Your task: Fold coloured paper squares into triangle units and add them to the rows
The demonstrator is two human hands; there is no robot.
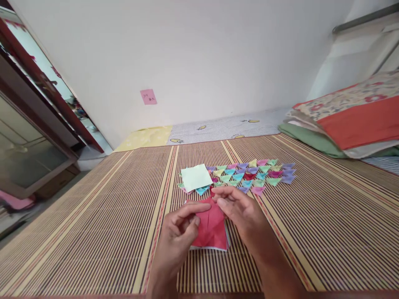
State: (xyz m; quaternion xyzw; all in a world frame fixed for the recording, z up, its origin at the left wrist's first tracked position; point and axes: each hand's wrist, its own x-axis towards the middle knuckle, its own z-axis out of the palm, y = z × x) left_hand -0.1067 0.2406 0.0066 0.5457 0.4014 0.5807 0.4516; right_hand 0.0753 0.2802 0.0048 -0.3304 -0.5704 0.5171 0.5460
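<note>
Both hands are at a red sheet of paper [208, 216] that shows a crease down its middle. My left hand [182, 228] is closed on its left side, thumb and fingers pinching the edge. At its upper right corner, my right hand [238, 207] has thumb and fingertips pinched together on the paper. Just under the sheet lies a stack of square papers [226, 246], its top one also red. Beyond the hands, several small folded paper triangles [249, 176] in many colours stand in rows. A pale green paper square [196, 177] rests over the left end of those rows.
A striped bamboo mat [124, 216] spreads under everything. Folded bedding [358, 116] is piled at the right. Patterned cloth [218, 128] runs along the white wall [199, 54], which bears a pink note [148, 96]. At the left are a glass-panelled cabinet [25, 145] and a doorway.
</note>
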